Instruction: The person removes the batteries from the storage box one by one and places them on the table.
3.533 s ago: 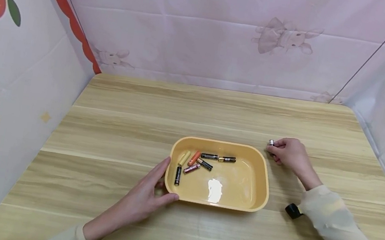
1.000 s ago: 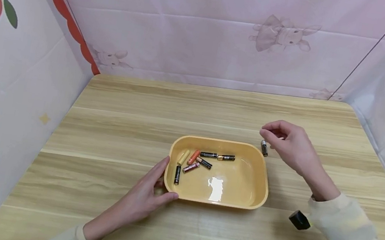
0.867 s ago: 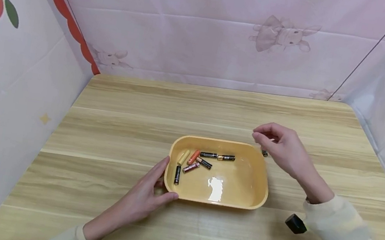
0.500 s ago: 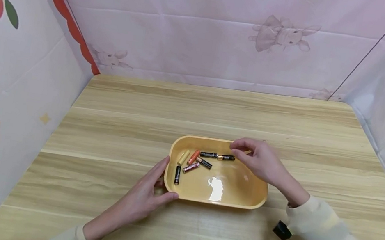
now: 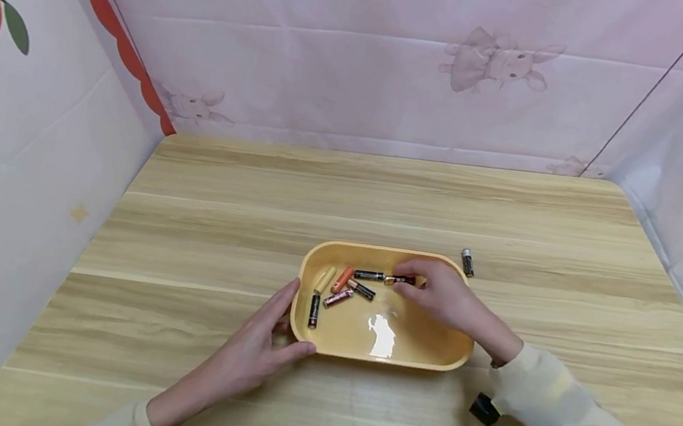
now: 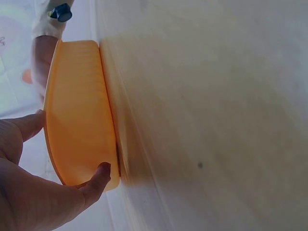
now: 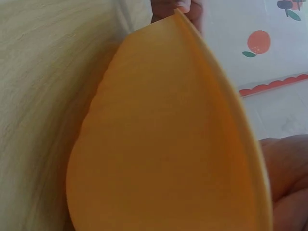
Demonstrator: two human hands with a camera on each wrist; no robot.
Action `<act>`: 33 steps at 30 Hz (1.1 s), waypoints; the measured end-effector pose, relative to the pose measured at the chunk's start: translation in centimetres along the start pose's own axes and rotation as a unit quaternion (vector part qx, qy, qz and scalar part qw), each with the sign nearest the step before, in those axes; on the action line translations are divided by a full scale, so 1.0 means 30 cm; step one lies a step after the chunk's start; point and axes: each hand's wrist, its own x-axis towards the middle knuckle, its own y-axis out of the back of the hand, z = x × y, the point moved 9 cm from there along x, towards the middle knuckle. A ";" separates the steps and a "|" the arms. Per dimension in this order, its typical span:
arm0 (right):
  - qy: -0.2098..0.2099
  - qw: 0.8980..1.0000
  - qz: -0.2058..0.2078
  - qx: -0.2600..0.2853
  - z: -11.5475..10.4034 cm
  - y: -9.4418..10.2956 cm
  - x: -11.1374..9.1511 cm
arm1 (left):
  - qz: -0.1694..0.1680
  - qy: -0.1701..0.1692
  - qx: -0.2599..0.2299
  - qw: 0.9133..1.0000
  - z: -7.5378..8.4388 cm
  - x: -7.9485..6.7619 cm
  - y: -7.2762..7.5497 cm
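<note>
A yellow plastic basin (image 5: 373,357) stands on the table, with several batteries lying in its left and back part. My left hand (image 5: 256,340) holds its front left corner, thumb at the front rim and fingers along the left side. My right hand (image 5: 438,294) reaches over the right rim into the basin. Its thumb and index finger pinch a black-and-gold battery (image 5: 399,280) near the back wall. Left of that lie a black battery (image 5: 368,275), an orange one (image 5: 342,279), a yellow one (image 5: 326,279) and a pink one (image 5: 338,297). The basin's wall hides the right fingertips in the right wrist view.
A single black-and-silver battery (image 5: 468,263) lies on the wooden table (image 5: 231,241), just outside the basin's back right corner. Printed cloth walls (image 5: 360,90) enclose the table at the back and both sides. A black wrist camera (image 5: 484,410) hangs under the right sleeve.
My right hand has left the black-and-silver battery on the table and moved left and down into the basin, to the black-and-gold battery. My left hand has stayed at the basin's corner.
</note>
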 end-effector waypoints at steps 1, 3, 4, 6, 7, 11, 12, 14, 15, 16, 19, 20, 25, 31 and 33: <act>-0.002 1.000 -0.002 -0.010 0.002 -0.004 0.003 | 0.001 0.000 0.002 1.000 0.000 0.000 0.000; -0.014 1.000 -0.007 -0.026 0.006 -0.009 0.009 | 0.002 -0.001 0.003 1.000 0.002 -0.001 0.002; -0.021 0.999 -0.009 -0.030 0.009 -0.010 0.010 | 0.002 -0.001 0.003 1.000 0.002 -0.001 0.002; -0.030 0.999 -0.010 -0.035 0.013 -0.014 0.013 | 0.002 0.000 0.005 1.000 0.002 -0.002 0.001; -0.034 0.999 -0.009 -0.036 0.014 -0.015 0.015 | 0.003 0.001 0.007 1.000 0.002 -0.002 0.000; -0.043 0.998 -0.007 -0.041 0.024 -0.019 0.020 | 0.003 0.000 0.008 1.000 0.001 -0.001 -0.002; -0.047 0.998 -0.008 -0.041 0.028 -0.021 0.021 | 0.004 0.001 0.008 1.000 0.001 -0.001 -0.002; -0.050 0.998 -0.009 -0.043 0.033 -0.024 0.022 | 0.004 0.001 0.007 1.000 0.001 -0.001 -0.001; -0.050 0.998 -0.009 -0.045 0.035 -0.026 0.023 | 0.004 0.001 0.007 1.000 0.001 -0.001 -0.001; -0.051 0.998 -0.009 -0.048 0.039 -0.028 0.024 | 0.004 0.001 0.006 1.000 0.001 -0.001 -0.001; -0.060 0.997 -0.020 -0.053 0.050 -0.042 0.027 | 0.004 0.000 0.004 1.000 0.001 -0.001 -0.002; -0.063 0.996 -0.024 -0.055 0.053 -0.048 0.027 | 0.004 0.000 0.004 1.000 0.001 -0.001 -0.002; -0.074 0.995 -0.034 -0.063 0.057 -0.065 0.028 | 0.004 0.000 0.004 1.000 0.000 -0.001 -0.003; -0.073 0.994 -0.036 -0.067 0.046 -0.062 0.024 | 0.005 -0.002 0.005 1.000 0.003 -0.001 -0.001; -0.075 0.994 -0.038 -0.065 0.042 -0.056 0.020 | 0.004 -0.003 0.006 1.000 0.004 -0.001 -0.001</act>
